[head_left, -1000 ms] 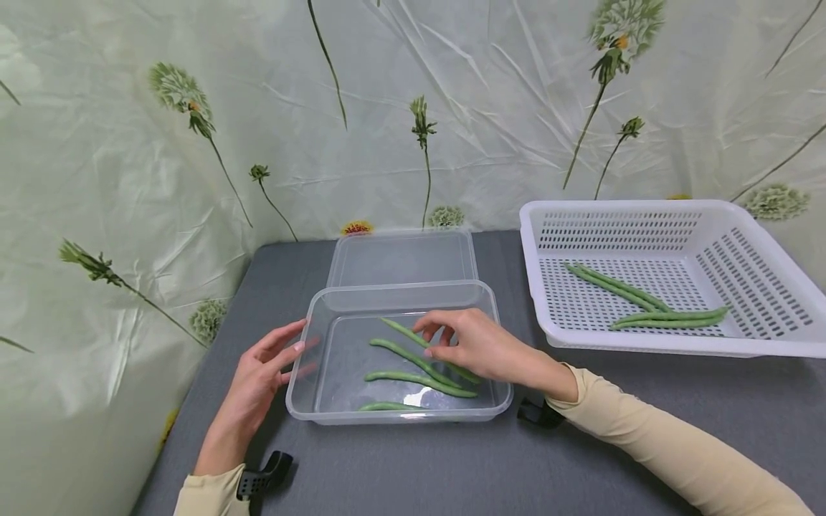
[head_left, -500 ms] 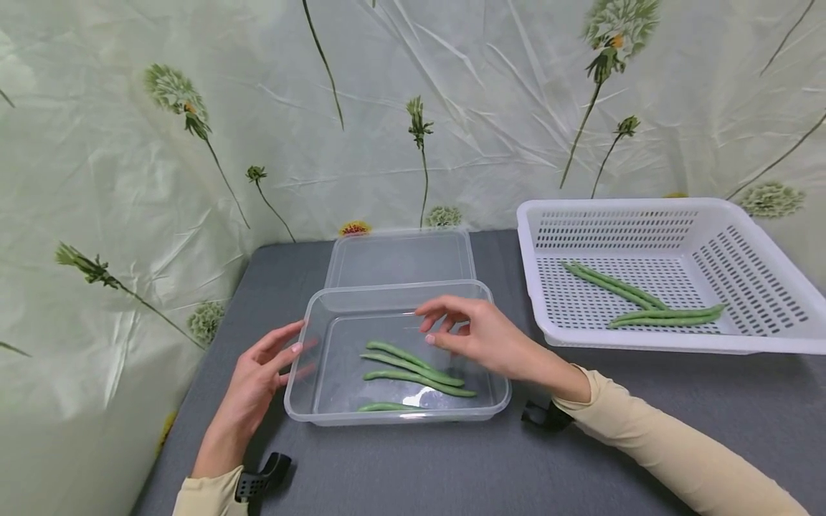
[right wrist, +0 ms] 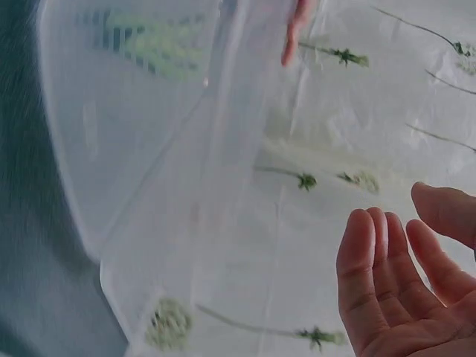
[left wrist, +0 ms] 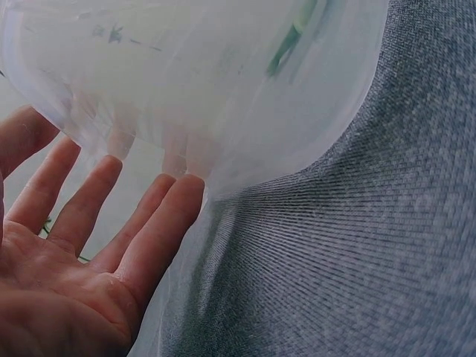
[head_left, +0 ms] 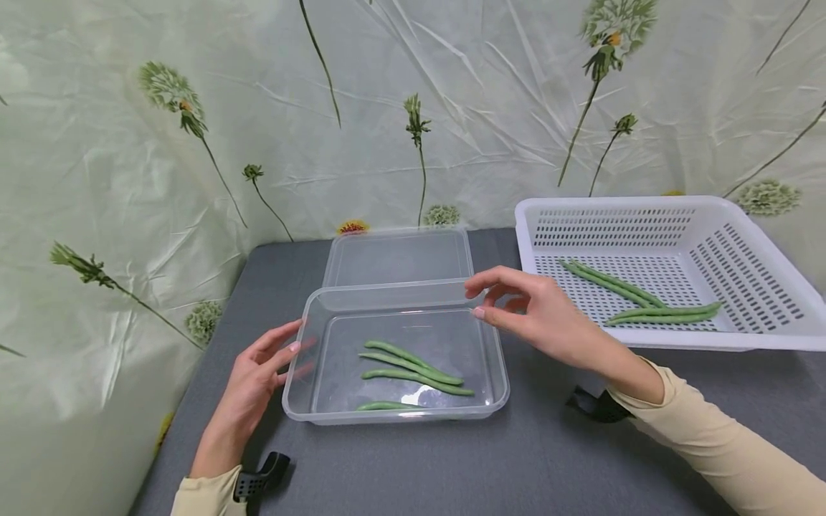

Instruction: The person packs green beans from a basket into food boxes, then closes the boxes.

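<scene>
Touching the left wall of the clear rectangular plastic container (head_left: 393, 417) with spread fingers, the left hand (head_left: 250, 380) stands beside it; the right hand (head_left: 542, 315) hangs at the rear right corner, fingers loosely bent and close together, thumb apart; four slender green beans (head_left: 445, 378) lie inside the container on the grey desk (head_left: 387, 466); four more occupy the white perforated plastic basket (head_left: 645, 340) at right.

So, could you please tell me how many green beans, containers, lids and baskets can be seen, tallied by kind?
Clear plastic container: 1
Clear plastic lid: 1
White slotted basket: 1
Green beans: 8 (4 in the container, 4 in the basket)
Total: 11
</scene>
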Demonstrator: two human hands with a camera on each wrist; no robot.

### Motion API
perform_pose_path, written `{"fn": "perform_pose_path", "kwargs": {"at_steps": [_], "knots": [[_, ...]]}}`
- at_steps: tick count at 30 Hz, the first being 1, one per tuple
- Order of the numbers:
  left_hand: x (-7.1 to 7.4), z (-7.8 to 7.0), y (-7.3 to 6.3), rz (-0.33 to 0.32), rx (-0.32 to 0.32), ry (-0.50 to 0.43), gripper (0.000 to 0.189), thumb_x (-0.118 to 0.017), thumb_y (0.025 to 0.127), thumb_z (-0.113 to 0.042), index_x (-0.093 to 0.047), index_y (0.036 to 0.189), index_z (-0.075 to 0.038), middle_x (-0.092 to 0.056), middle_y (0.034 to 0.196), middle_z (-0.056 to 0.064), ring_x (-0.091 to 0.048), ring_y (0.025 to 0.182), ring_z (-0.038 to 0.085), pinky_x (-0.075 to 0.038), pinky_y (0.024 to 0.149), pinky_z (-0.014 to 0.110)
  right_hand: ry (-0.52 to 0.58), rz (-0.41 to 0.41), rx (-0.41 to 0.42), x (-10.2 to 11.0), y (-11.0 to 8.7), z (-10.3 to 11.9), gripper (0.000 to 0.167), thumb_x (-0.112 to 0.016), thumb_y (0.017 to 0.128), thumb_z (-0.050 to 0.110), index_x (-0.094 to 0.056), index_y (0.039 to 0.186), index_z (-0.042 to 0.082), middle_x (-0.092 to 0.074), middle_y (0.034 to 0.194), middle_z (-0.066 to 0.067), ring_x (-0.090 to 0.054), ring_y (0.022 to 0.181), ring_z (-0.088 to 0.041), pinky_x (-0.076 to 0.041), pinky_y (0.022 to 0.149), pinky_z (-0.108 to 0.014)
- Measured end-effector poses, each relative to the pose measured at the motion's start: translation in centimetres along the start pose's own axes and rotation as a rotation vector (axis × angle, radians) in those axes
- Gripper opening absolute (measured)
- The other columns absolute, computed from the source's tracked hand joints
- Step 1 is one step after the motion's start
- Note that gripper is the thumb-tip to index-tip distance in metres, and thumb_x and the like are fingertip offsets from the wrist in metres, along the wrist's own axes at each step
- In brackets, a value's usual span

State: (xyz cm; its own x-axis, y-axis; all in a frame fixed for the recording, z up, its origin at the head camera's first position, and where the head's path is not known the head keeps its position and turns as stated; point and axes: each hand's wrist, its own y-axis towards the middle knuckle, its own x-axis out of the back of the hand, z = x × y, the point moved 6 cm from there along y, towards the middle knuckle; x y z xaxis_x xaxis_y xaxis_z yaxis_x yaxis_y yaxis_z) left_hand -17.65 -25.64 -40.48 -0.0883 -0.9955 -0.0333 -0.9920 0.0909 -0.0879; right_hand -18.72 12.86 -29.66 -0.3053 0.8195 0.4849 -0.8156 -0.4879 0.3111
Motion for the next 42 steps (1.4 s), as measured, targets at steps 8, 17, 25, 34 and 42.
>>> {"fn": "perform_pose_path", "kwargs": {"at_steps": [8,17,25,34,42], "knots": [[0.2,0.1,-0.1,0.004,0.002,-0.009,0.046,-0.059,0.1,-0.013,-0.047,0.144,-0.003,-0.051,0.141,-0.001,-0.06,0.119,0.015,-0.055,0.088,0.039,-0.189,-0.034,0.022,3.9,-1.6,0.6,0.035,-0.072,0.092,0.01,-0.065,0.122,0.025,-0.064,0.113,0.013,-0.062,0.094,-0.008,-0.054,0.076,-0.023],[0.0,0.2,0.0,0.005,0.005,-0.012,0.047,-0.06,0.1,-0.013,-0.046,0.144,-0.002,-0.052,0.141,-0.001,-0.06,0.119,0.015,-0.055,0.088,0.039,-0.409,-0.058,0.047,8.3,-2.4,1.1,0.04,-0.075,0.087,0.002,-0.066,0.121,0.02,-0.065,0.113,0.01,-0.062,0.09,-0.005,-0.051,0.074,-0.015],[0.2,0.2,0.0,-0.004,0.009,-0.006,0.048,-0.061,0.099,-0.015,-0.047,0.143,-0.003,-0.054,0.14,-0.002,-0.06,0.118,0.016,-0.056,0.087,0.039,-0.539,0.027,-0.054,12.0,-1.5,0.5,0.04,-0.075,0.088,0.009,-0.065,0.123,0.025,-0.066,0.106,0.012,-0.061,0.086,-0.004,-0.048,0.067,-0.019],[0.2,0.1,0.0,-0.01,0.007,0.011,0.048,-0.061,0.1,-0.015,-0.047,0.143,-0.003,-0.054,0.139,-0.002,-0.06,0.118,0.016,-0.056,0.087,0.039,-0.474,0.181,-0.145,15.4,-0.5,-3.5,0.04,-0.072,0.091,0.009,-0.062,0.128,0.02,-0.065,0.115,0.006,-0.062,0.097,-0.006,-0.052,0.077,-0.018],[0.0,0.1,0.0,-0.009,0.0,0.008,0.047,-0.06,0.1,-0.014,-0.047,0.143,-0.002,-0.055,0.138,-0.004,-0.06,0.118,0.016,-0.056,0.086,0.038,-0.415,0.317,-0.095,17.0,-0.1,-7.8,0.036,-0.071,0.09,0.003,-0.062,0.124,0.006,-0.065,0.114,0.001,-0.066,0.095,-0.012,-0.054,0.074,-0.023]]}}
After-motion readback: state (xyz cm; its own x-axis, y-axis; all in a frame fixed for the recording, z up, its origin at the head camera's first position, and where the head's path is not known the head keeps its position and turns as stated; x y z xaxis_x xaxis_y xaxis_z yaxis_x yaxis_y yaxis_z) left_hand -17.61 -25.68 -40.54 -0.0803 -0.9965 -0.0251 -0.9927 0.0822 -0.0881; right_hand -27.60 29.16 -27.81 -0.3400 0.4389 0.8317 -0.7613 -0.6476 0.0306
